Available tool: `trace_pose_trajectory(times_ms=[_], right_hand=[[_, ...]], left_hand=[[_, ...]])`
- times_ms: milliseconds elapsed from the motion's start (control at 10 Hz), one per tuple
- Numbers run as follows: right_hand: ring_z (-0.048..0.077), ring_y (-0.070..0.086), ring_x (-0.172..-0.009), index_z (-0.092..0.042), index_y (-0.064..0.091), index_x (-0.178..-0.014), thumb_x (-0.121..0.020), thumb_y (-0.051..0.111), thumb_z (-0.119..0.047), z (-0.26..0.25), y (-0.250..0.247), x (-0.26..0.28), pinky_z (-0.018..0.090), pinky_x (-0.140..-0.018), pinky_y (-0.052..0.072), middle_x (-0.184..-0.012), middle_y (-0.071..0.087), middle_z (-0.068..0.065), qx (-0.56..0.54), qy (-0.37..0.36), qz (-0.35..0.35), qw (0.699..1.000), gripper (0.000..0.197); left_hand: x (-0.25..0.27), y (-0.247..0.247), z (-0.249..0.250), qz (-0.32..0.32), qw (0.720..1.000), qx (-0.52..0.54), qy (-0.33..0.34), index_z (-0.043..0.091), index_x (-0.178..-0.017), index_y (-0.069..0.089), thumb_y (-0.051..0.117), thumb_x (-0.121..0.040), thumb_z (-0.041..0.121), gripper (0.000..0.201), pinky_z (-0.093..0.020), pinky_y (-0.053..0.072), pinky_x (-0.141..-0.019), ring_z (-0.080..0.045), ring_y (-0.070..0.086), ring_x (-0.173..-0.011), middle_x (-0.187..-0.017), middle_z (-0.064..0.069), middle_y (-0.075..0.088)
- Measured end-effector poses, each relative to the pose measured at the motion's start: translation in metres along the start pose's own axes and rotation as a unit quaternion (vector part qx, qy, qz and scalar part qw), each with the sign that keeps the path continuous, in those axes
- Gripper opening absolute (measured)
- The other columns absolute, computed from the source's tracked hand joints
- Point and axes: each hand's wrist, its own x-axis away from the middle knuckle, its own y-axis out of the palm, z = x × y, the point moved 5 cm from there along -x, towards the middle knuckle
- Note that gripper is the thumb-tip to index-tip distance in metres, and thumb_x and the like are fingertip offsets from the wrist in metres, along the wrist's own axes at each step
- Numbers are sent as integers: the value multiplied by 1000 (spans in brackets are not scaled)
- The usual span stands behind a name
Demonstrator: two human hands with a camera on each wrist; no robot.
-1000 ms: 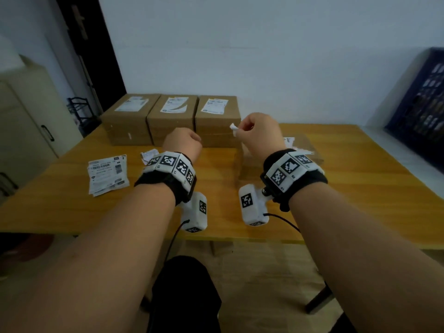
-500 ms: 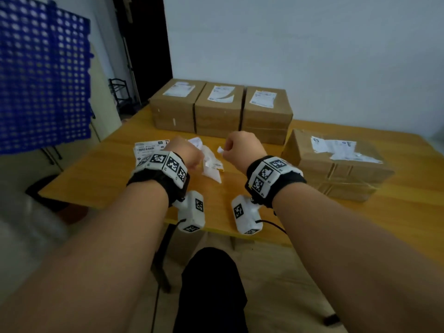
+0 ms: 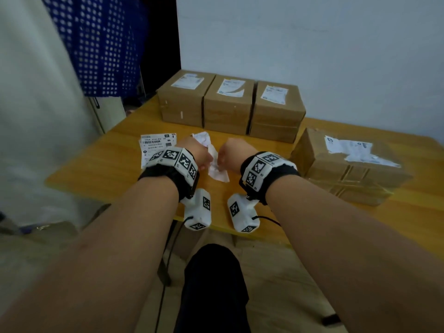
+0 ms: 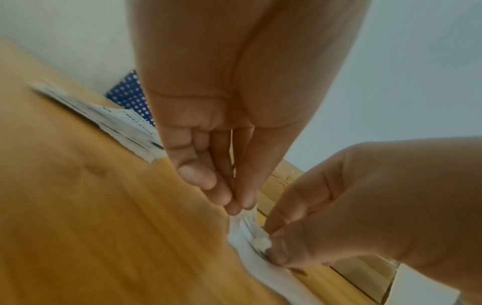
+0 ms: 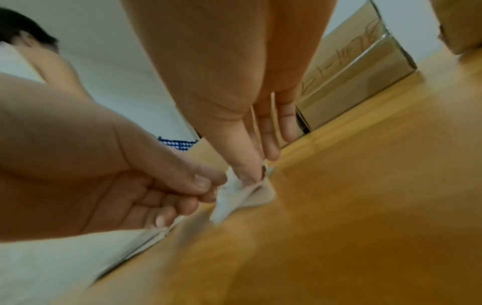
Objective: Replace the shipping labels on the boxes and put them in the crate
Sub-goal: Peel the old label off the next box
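A crumpled, peeled-off white label (image 3: 217,170) lies on the wooden table (image 3: 108,169) near its front edge. My left hand (image 3: 205,162) pinches its upper end (image 4: 240,204) with thumb and fingertips. My right hand (image 3: 222,159) pinches a small white scrap (image 4: 262,243) against the same label (image 5: 234,198). Three cardboard boxes with labels (image 3: 228,104) stand in a row at the back. A fourth box (image 3: 346,169) with a partly torn label lies to the right. A blue perforated crate (image 3: 101,44) stands at the upper left, off the table.
A stack of fresh printed labels (image 3: 157,146) lies left of my left hand. The white wall runs behind the boxes. A pale cabinet stands under the crate at the left. My dark trouser leg (image 3: 213,284) shows below the table edge.
My view has swung left, bringing the blue crate into sight. Both hands moved from in front of the fourth box to the crumpled label, the right one carrying the scrap, and now pinch it.
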Motion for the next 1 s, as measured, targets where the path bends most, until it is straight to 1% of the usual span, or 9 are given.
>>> trace_pose_trajectory(times_ms=[100,200,300,400,500,700,800,900,1000], right_hand=[[22,61,-81,-13,62,-82,-91,63,-26,1,0,3,29,-65,48,-84,61,5,-9,5,-23,1000,16],[24,61,-89,-12,61,-92,-94,58,-21,-3,-3,12,33,-78,51,-91,63,7,-25,-28,-40,998,9],[26,62,-102,-5,64,-108,-99,51,-20,1,-1,14,33,-87,52,-111,65,10,-10,-17,-30,999,22],[24,59,-90,-7,64,-91,-99,48,-19,11,-5,18,30,-73,47,-95,61,8,-24,-8,0,1000,21],[26,62,-102,-9,70,-108,-97,44,-11,23,-17,31,32,-82,52,-112,66,8,-59,-15,33,998,28],[24,60,-109,-15,70,-112,-96,45,-4,54,-58,64,32,-89,51,-123,63,6,-124,-27,138,982,32],[21,62,-103,-18,70,-104,-94,48,-5,83,-75,84,32,-88,53,-116,67,3,-168,-17,200,965,28],[17,63,-101,-21,71,-102,-92,46,-5,118,-86,103,29,-86,53,-112,68,0,-210,14,250,945,31],[18,61,-102,-20,70,-101,-91,44,-4,144,-92,120,29,-86,50,-112,68,1,-223,51,279,933,33]], left_hand=[[-1,-4,2,19,1000,-14,2,3,-94,66,64,-86,13,13,-35,54,-78,-24,61,-74,-85,-11,65],[-2,-9,7,40,999,-21,2,10,-73,58,63,-85,13,14,-29,52,-66,-20,58,-66,-72,-6,61],[1,-12,13,58,998,-26,-3,9,-73,60,62,-86,17,15,-36,56,-81,-25,65,-83,-86,-10,68],[9,-19,24,110,991,-82,-11,9,-65,54,53,-94,34,38,-29,44,-60,-21,56,-64,-77,-10,62],[13,-19,31,92,995,-45,-18,0,-93,68,59,-94,32,33,-35,50,-85,-30,65,-97,-104,-16,69],[24,-14,58,108,990,-57,64,1,-106,69,53,-91,12,25,-38,52,-88,-27,64,-96,-108,-13,68],[37,-4,83,100,987,-83,91,11,-99,69,46,-92,5,24,-29,44,-70,-18,50,-71,-86,-5,56],[47,12,105,86,988,-67,112,11,-96,69,46,-91,6,24,-28,41,-66,-21,49,-80,-91,-4,55],[53,27,121,83,986,-58,129,6,-102,73,44,-91,6,30,-28,42,-71,-20,50,-79,-88,-3,55]])
